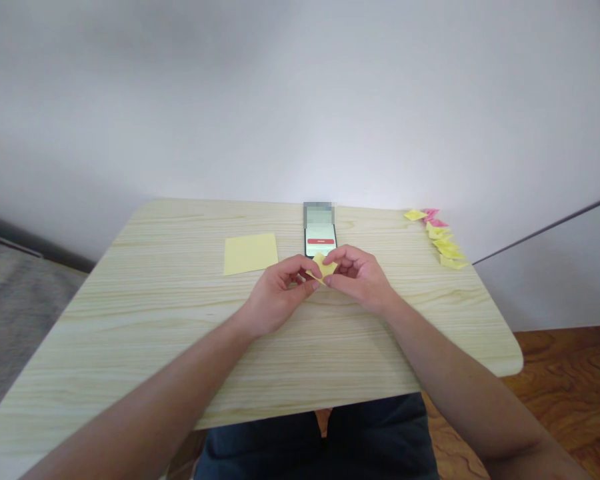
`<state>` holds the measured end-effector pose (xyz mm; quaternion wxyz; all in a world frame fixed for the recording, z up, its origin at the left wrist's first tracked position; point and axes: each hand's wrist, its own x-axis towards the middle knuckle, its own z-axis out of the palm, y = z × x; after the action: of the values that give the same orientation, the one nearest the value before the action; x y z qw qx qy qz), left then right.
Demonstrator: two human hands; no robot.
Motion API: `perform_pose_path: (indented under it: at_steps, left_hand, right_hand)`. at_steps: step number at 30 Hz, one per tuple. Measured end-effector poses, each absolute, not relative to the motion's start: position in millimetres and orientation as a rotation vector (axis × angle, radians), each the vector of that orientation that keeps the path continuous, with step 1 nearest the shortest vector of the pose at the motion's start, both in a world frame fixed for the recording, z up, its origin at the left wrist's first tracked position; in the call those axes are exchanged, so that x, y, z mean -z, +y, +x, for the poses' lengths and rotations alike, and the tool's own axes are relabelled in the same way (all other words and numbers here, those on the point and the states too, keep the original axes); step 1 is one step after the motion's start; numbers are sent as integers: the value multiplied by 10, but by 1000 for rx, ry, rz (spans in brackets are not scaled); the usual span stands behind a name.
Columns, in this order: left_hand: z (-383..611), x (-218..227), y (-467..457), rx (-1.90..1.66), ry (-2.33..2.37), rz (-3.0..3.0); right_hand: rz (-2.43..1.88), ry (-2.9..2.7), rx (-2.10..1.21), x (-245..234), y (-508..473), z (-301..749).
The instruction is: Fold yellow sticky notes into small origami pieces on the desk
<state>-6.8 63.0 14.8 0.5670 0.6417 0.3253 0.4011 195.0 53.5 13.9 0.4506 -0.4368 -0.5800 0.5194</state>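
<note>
Between my two hands, over the middle of the table, is a small folded piece of yellow paper (324, 264). My left hand (279, 293) pinches its left and lower edge between thumb and fingers. From the other side, my right hand (359, 277) grips it with thumb and forefinger. One pointed corner of the paper sticks up toward a smartphone (321, 233) lying just beyond it. Fingers hide part of the paper, so its exact fold cannot be made out.
A square of flat yellow paper (251, 253) lies left of the phone. Along the table's right edge sit several folded yellow paper pieces (447, 248) and a pink one (434, 218). A white wall (300, 100) rises behind the pale wooden table (170, 280).
</note>
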Motion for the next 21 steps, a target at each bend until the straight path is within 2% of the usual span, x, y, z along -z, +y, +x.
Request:
perform_pose_path:
  at_steps: [10,21]
  left_hand:
    - [-96,-120,605,-1084,971,1621]
    - [-87,-141,627,-1008,985,1495]
  right_hand:
    - [-954,-1285,-1506,-132,599,1990]
    - [-1176,-1571,-1044,-126,479,1942]
